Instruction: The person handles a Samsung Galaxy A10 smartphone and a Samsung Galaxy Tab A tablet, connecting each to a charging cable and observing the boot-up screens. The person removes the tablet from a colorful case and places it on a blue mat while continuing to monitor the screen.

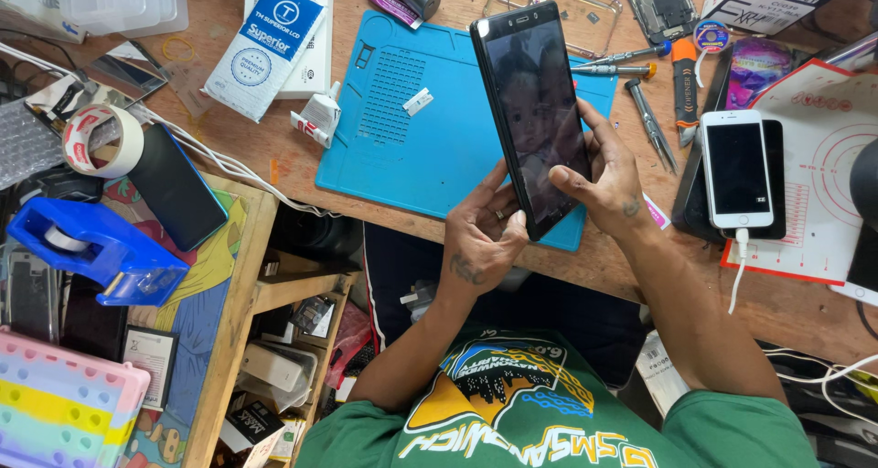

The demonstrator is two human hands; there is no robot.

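A black smartphone (533, 111) with a dark glossy screen is held tilted above a blue work mat (412, 129). My left hand (480, 235) grips its lower left edge from below. My right hand (608, 175) holds its right edge, with the thumb lying across the lower part of the screen. The screen shows only a faint reflection.
A white phone (737, 168) on a cable lies at the right on a white mat (828, 157). Screwdrivers (622, 61) and tweezers (654, 125) lie behind the mat. Left: white box (274, 43), tape roll (102, 140), blue tape dispenser (96, 248), dark phone (176, 187).
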